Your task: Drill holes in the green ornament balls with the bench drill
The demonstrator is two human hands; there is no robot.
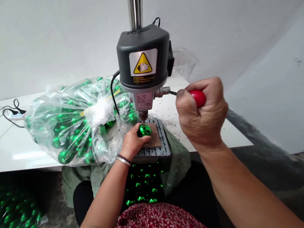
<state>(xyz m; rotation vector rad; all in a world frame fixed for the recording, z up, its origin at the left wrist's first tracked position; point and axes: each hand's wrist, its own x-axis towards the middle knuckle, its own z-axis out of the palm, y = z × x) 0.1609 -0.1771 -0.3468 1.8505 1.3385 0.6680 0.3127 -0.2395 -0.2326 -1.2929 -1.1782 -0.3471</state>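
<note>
My left hand point(133, 140) grips a shiny green ball point(145, 130) between thumb and fingers, on a brown board point(155, 138) that lies on the drill press base point(164, 142). Right above the ball is the chuck point(143, 116) of the drill press point(144, 55), its bit at the ball's top; whether the bit has entered the ball I cannot tell. My right hand point(203, 112) is closed around the red knob point(198, 98) of the press's feed lever, to the right of the machine head.
A clear plastic bag point(66, 121) full of green balls lies on the white table point(19, 150), left of the press. Another bag of green balls point(11, 215) is on the floor at left. More green balls point(143, 184) sit below the base. A power strip point(16, 114) with cables lies far left.
</note>
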